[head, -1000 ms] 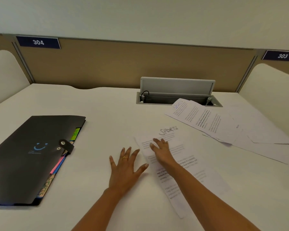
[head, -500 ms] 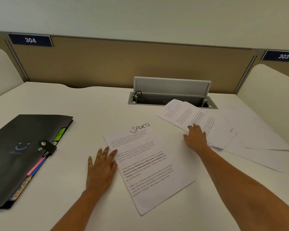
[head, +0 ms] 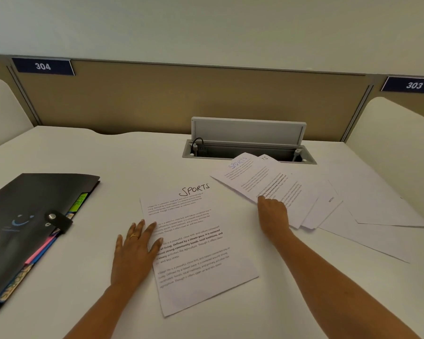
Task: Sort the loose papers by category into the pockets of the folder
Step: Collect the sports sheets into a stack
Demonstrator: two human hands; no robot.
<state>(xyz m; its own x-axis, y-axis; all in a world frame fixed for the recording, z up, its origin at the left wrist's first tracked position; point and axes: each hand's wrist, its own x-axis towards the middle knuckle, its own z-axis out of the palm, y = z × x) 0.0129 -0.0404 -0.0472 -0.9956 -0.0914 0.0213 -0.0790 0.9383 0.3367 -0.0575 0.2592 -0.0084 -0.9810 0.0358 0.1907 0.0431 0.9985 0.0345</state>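
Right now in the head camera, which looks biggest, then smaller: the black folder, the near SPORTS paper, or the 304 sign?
1. Black folder and near SPORTS paper: look about alike, too close to rank.
2. 304 sign: smallest, though it is farther away.

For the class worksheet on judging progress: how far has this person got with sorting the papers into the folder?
Done: one sheet headed SPORTS lies apart near the person, the left hand flat on its edge. In hand: the right hand presses on the top sheet of the fanned pile, also headed SPORTS. Left: the black folder is strapped shut, so nothing looks filed yet; the pile's other sheets are unsorted.
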